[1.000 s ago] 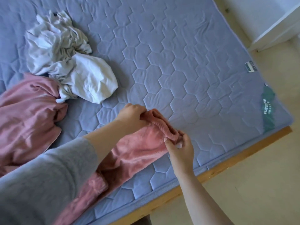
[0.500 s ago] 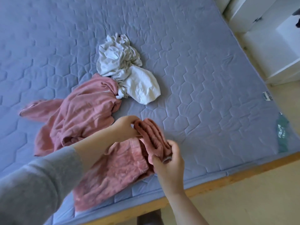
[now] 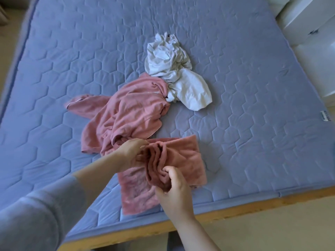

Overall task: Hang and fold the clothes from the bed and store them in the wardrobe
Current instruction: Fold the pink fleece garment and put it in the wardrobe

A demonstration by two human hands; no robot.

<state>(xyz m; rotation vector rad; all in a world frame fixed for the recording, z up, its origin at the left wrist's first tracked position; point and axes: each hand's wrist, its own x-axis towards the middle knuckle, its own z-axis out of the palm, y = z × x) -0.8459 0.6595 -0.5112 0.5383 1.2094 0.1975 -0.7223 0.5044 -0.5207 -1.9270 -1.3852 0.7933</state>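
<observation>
**Both hands bunch a pink fleece piece at the near edge of the bed**

The bed [image 3: 253, 87] fills most of the view. Its mattress is covered in blue-grey quilted fabric stitched in a hexagon pattern, with a piped seam running round the border. A bare wooden frame [image 3: 253, 205] shows as a light strip under the near edge, and pale floor [image 3: 272, 229] lies below it. Beside the far right corner stands a white cabinet [image 3: 308, 24] with flat, smooth panels.

A soft grey sleeve [image 3: 36, 214] comes in at the lower left and ends partway down the left forearm.

Near the middle of the bed lies a pink top [image 3: 130, 113], thin and crumpled, with one sleeve spread toward the left edge. Touching its far right side is a white garment [image 3: 174, 73] of light, heavily creased cloth, one end twisted into tight gathers and the other puffed and rounded.

Close to the near edge, just beside the pink top, lies the pink fleece garment [image 3: 186, 160], plush and fuzzy. Its right part lies flat in a roughly rectangular panel, and another length runs toward the near edge. Its middle is gathered into thick rolled folds.

The left hand [image 3: 131, 153] grips the far end of those folds, with its fingers curled into the fabric. The right hand [image 3: 174, 192] holds the near end, thumb pressed on top and fingers wrapped underneath.

A small white label [image 3: 325, 118] sits at the right edge of the mattress.
</observation>
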